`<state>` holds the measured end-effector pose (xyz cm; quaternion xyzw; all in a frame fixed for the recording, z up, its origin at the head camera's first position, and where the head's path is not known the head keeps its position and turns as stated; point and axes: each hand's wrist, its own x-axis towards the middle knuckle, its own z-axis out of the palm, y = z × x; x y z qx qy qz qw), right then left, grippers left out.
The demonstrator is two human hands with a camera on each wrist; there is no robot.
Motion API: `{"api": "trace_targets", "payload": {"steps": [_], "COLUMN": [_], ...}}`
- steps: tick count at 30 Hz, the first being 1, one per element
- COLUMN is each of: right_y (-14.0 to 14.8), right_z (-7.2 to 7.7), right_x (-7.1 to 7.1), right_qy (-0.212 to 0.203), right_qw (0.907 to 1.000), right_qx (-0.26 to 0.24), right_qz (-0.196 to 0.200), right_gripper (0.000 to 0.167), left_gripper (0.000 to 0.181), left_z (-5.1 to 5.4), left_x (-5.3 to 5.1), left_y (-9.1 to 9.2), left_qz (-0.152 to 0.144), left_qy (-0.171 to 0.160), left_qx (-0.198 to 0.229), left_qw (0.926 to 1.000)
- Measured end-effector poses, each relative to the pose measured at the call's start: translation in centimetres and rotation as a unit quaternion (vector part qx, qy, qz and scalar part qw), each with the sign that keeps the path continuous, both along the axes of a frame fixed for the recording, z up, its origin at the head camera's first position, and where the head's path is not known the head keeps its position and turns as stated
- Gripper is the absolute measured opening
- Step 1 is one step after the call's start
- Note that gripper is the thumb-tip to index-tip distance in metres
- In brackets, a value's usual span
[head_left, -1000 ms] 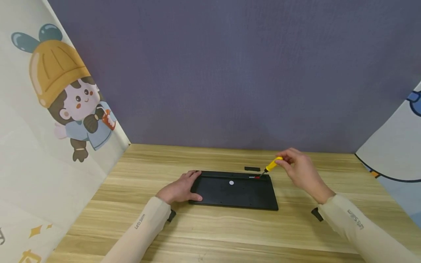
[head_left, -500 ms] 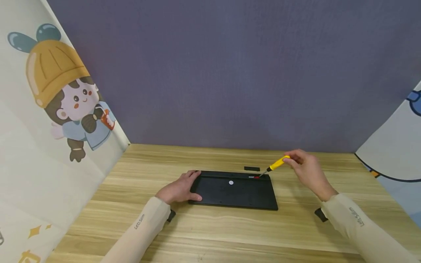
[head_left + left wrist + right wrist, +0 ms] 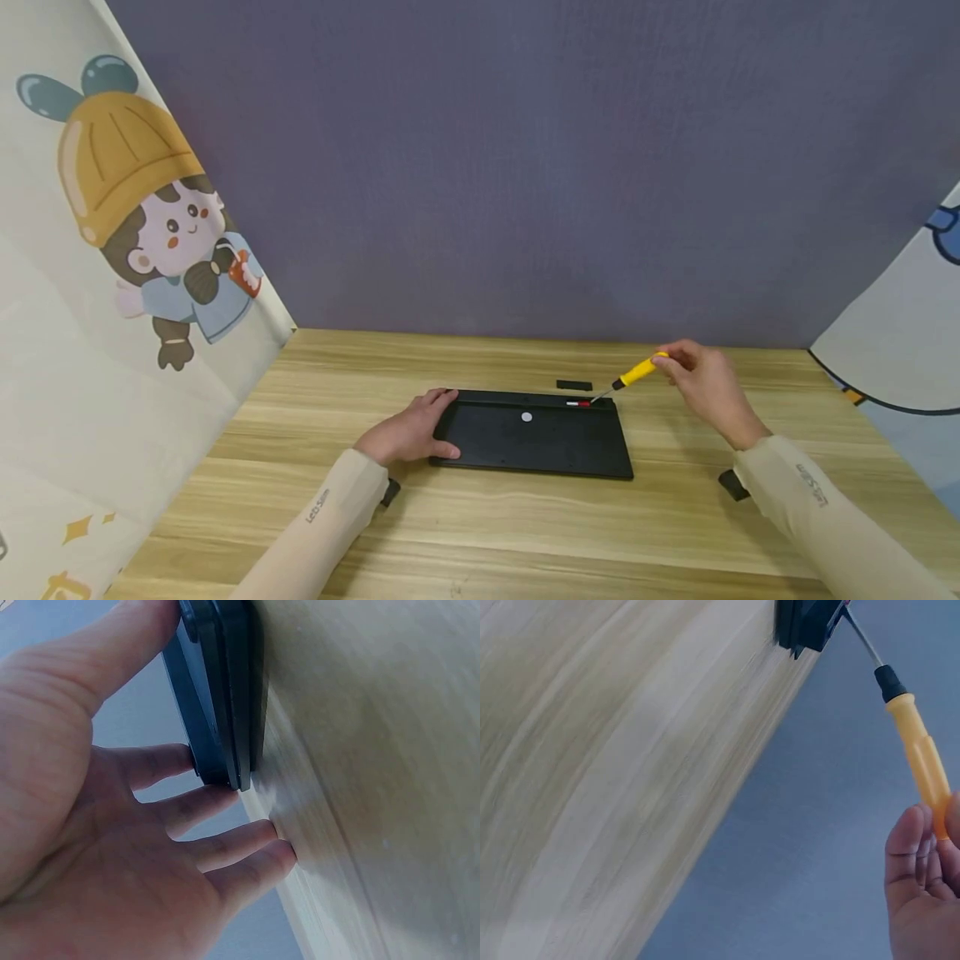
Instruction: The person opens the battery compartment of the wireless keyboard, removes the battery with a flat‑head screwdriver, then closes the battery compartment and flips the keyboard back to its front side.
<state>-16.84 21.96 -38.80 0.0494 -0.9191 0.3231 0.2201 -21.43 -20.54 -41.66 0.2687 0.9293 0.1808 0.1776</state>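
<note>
A flat black panel (image 3: 570,442), resembling a keyboard's underside, lies on the table. At its left end my left hand (image 3: 405,429) holds it, thumb near the front and fingers at the far corner; the left wrist view shows two fingertips (image 3: 281,844) against the tabletop. My right hand (image 3: 708,392) pinches the end of a yellow screwdriver (image 3: 641,369), which slants down left. Its tip meets the right part of the panel's back strip, beside a small red-and-white piece (image 3: 580,403). In the right wrist view, the screwdriver (image 3: 922,757) reaches the panel's dark end (image 3: 806,626).
Just behind the panel lies a small black strip (image 3: 574,385) on the wooden table (image 3: 510,533). A grey-blue surface (image 3: 525,167) rises beyond the table's back edge. A light wall with a cartoon figure (image 3: 180,225) borders the left side.
My right hand has moved right, tilting the screwdriver lower while its tip stays at the back strip. The left hand and panel look unmoved.
</note>
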Motion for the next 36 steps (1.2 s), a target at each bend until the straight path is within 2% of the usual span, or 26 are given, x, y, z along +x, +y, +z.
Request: {"api": "trace_targets", "payload": {"steps": [11,19,23,28,31,36], "right_y": [1.9,2.1,2.2,2.5,2.8,2.9], "right_z": [-0.9,-1.5,-1.5,-1.5,-1.8,-2.5], "right_x": [-0.3,-0.2,0.0,0.1,0.0,0.1], "right_qy": [-0.051,-0.047,-0.014,0.016,0.009,-0.027], "right_qw": [0.9979,0.9978,0.9990,0.9986,0.9978,0.9969], "right_qx": [0.035,0.047,0.042,0.042,0.054,0.063], "right_qz": [-0.020,-0.005,-0.006,-0.029,-0.038,-0.038], "right_gripper": [0.035,0.031,0.023,0.016,0.015,0.015], "left_gripper": [0.091,0.092,0.091,0.091,0.091,0.091], "left_z": [0.0,-0.1,-0.1,-0.1,-0.2,-0.2], "left_x": [-0.4,-0.6,-0.7,-0.8,-0.9,-0.9], "left_y": [-0.2,-0.1,0.0,0.0,-0.1,-0.1], "left_qz": [0.005,0.009,0.009,0.011,0.012,0.014], "left_qy": [0.002,0.004,0.004,0.003,0.002,-0.001], "left_qx": [-0.005,-0.007,-0.005,-0.006,-0.005,-0.004], "left_qw": [1.0000,0.9999,0.9999,0.9999,0.9999,0.9999]}}
